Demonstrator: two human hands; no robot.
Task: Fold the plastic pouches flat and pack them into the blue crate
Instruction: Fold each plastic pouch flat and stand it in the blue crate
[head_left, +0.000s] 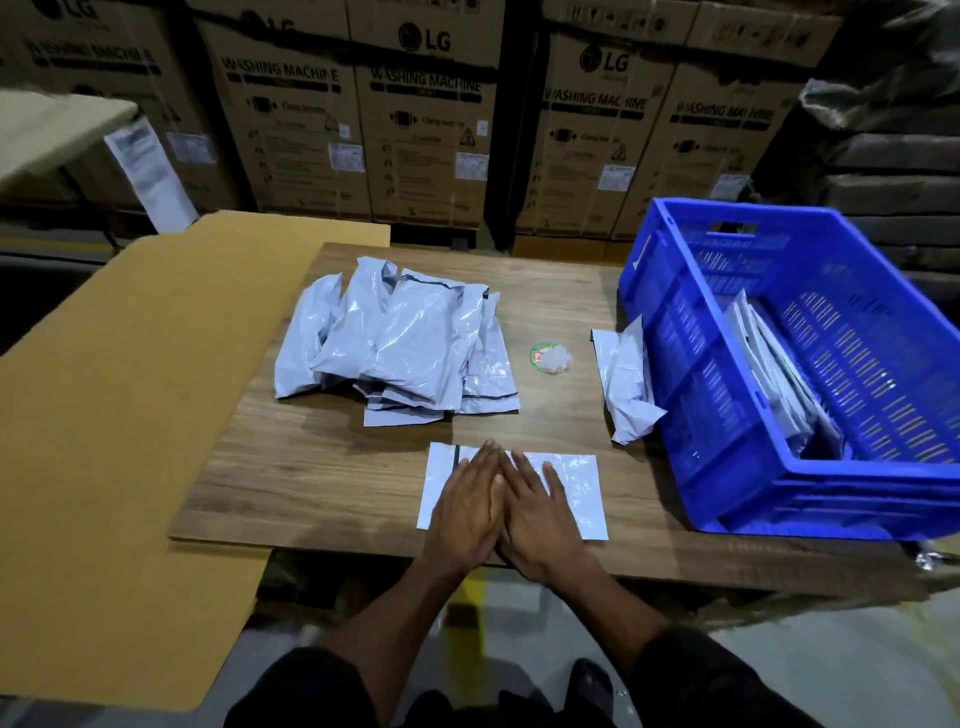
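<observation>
A flat grey plastic pouch (579, 486) lies near the front edge of the wooden table (322, 467). My left hand (467, 506) and my right hand (537, 512) press on it side by side, fingers straight. A heap of puffy grey pouches (395, 340) sits behind, mid-table. One crumpled pouch (626, 382) leans against the blue crate (727, 415) at the right. Inside the crate, several flattened pouches (774, 364) stand against its left wall.
A small round green-rimmed lid with crumpled clear film (548, 357) lies between the heap and the crate. A large flat cardboard sheet (119, 415) covers the left side. Stacked washing machine cartons (426, 119) line the back.
</observation>
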